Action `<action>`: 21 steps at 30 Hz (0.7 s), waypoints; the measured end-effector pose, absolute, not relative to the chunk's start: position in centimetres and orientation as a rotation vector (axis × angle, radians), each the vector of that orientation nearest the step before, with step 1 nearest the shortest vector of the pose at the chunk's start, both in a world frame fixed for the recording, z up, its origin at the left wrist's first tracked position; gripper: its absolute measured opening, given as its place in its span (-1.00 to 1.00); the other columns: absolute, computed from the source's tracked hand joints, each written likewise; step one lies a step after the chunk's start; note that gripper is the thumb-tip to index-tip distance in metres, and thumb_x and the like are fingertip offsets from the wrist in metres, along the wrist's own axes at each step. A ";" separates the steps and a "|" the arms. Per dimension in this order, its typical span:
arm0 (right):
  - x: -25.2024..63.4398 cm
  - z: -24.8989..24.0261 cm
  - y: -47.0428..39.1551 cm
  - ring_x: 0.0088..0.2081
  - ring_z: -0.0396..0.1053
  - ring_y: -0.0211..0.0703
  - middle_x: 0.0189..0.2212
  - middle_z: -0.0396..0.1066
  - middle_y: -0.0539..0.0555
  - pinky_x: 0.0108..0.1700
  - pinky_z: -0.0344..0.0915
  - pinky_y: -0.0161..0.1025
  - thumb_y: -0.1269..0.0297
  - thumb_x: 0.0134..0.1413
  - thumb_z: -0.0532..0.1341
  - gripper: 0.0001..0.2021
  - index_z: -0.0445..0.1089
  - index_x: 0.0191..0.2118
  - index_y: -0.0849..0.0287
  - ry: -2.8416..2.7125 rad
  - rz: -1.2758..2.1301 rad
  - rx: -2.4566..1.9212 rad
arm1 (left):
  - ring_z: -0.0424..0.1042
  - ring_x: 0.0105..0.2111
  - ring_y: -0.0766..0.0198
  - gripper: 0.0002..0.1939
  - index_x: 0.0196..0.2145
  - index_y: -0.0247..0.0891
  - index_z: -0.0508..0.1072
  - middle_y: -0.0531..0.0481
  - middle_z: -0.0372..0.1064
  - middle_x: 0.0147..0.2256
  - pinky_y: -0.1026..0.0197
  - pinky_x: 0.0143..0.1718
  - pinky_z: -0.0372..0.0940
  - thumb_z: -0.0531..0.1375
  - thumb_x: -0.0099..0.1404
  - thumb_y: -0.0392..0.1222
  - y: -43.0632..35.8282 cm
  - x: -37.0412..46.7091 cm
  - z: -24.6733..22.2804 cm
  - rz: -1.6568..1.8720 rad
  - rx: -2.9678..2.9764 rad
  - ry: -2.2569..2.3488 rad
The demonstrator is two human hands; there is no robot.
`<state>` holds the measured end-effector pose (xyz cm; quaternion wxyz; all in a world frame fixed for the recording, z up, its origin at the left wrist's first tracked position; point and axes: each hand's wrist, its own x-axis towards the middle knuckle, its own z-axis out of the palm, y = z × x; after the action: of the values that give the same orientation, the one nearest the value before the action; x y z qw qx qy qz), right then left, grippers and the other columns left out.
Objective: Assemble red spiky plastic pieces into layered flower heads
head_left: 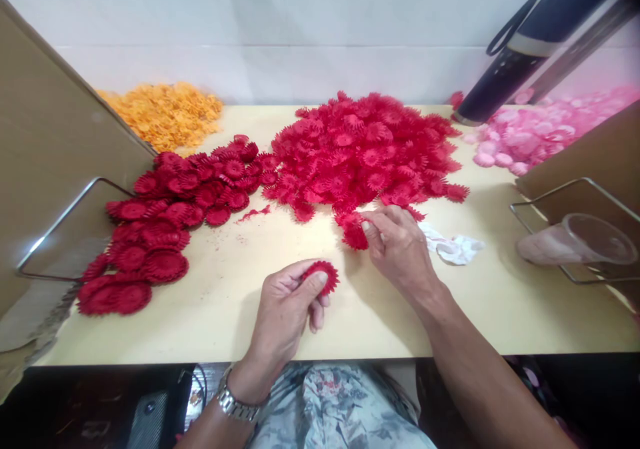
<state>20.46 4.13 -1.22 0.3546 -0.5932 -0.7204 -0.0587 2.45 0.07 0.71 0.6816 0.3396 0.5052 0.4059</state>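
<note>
My left hand (pixel 293 299), with a metal watch on its wrist, pinches a round red fringed piece (pixel 323 279) between thumb and fingers over the front middle of the table. To the right and farther back, my right hand (pixel 395 239) has thumb and fingers closed on another red fringed piece (pixel 355 230), at the front edge of a big loose heap of red pieces (pixel 365 149). Darker red round pieces (pixel 200 182) lie in stacked rows on the left, reaching toward the front.
An orange heap (pixel 165 112) lies back left, a pink heap (pixel 545 132) back right. A dark bottle (pixel 520 49) leans near the wall. Crumpled white tissue (pixel 457 249) lies right of my right hand. A plastic cup (pixel 575 239) sits in a wire holder. Cardboard (pixel 60 95) flanks the table (pixel 215 329).
</note>
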 end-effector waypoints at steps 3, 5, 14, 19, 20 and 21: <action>20.5 -1.6 4.3 -0.28 0.33 -0.07 -0.37 0.41 0.14 -0.23 0.27 -0.14 0.39 0.11 0.09 -0.84 0.43 -0.31 0.19 -1.887 -0.194 -1.498 | 0.06 -0.79 0.54 -0.84 -0.50 -0.33 0.42 0.16 0.20 -0.73 0.47 -0.81 -0.10 0.27 0.02 -0.16 0.4 2.4 0.9 0.956 0.731 1.186; 20.2 -1.3 4.2 -0.30 0.34 -0.09 -0.40 0.42 0.14 -0.24 0.28 -0.15 0.41 0.11 0.08 -0.83 0.43 -0.32 0.21 -1.873 -0.139 -1.432 | 0.04 -0.76 0.54 -0.80 -0.58 -0.32 0.36 0.17 0.17 -0.72 0.47 -0.80 -0.15 0.28 0.01 -0.16 0.5 2.6 1.0 0.992 0.721 1.203; 18.0 1.0 2.4 -0.44 0.31 -0.25 -0.50 0.35 0.07 -0.39 0.26 -0.30 0.29 0.10 0.16 -0.86 0.37 -0.38 0.26 -1.890 0.535 -1.003 | -0.02 -0.70 0.52 -0.57 -0.69 -0.31 0.23 0.18 0.03 -0.71 0.42 -0.73 -0.12 0.24 0.06 0.06 0.4 2.8 0.2 0.996 0.925 1.192; 17.1 0.9 2.1 -0.53 0.21 -0.31 -0.58 0.25 0.00 -0.49 0.18 -0.34 0.33 0.07 0.17 -0.85 0.31 -0.48 0.26 -2.036 0.594 -0.913 | 0.05 -0.74 0.52 -0.53 -0.61 -0.31 0.29 0.15 0.12 -0.70 0.42 -0.75 -0.07 0.06 0.20 0.16 0.2 2.9 -0.1 0.936 0.991 1.147; 17.1 0.8 2.1 -0.53 0.21 -0.32 -0.58 0.26 0.00 -0.49 0.18 -0.35 0.37 0.09 0.15 -0.86 0.31 -0.47 0.26 -2.038 0.578 -0.923 | 0.08 -0.75 0.51 -0.54 -0.58 -0.31 0.31 0.15 0.15 -0.70 0.42 -0.75 -0.04 0.04 0.21 0.16 0.1 2.9 -0.1 0.921 0.998 1.127; 17.1 0.8 2.2 -0.53 0.23 -0.32 -0.58 0.27 0.01 -0.49 0.18 -0.36 0.40 0.10 0.13 -0.86 0.32 -0.46 0.25 -2.028 0.561 -0.942 | 0.13 -0.75 0.49 -0.57 -0.53 -0.30 0.33 0.14 0.19 -0.70 0.42 -0.75 0.00 0.05 0.21 0.14 0.0 2.9 0.0 0.899 1.009 1.103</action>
<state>17.11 2.17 0.81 0.4059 -0.3735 -0.8040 0.2222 2.86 0.02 -0.01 0.6430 0.4429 0.4843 0.3947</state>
